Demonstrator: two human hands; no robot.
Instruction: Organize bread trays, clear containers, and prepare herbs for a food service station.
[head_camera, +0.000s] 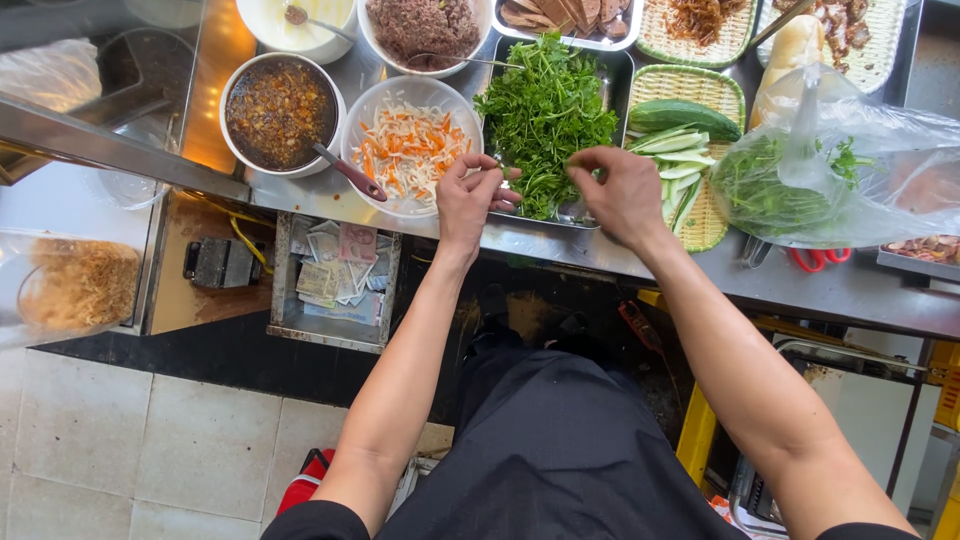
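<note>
My left hand (470, 198) and my right hand (618, 192) both rest at the near edge of a metal tray (622, 72) heaped with green leafy herbs (543, 110). The fingers of each hand are pinched on sprigs of the herbs at the tray's front. The left hand lies between the herb tray and a white bowl of shredded carrot and white vegetable (410, 143). The right hand lies next to a woven basket (706, 225) with cucumber strips (676, 155).
A bowl of dark chunky sauce (279, 112) with a spoon stands to the left. Bowls and trays of meat sit at the back. A clear plastic bag of greens (835, 165) lies right, red scissors (820, 258) beneath it. A drawer of banknotes (338, 275) hangs open below the counter.
</note>
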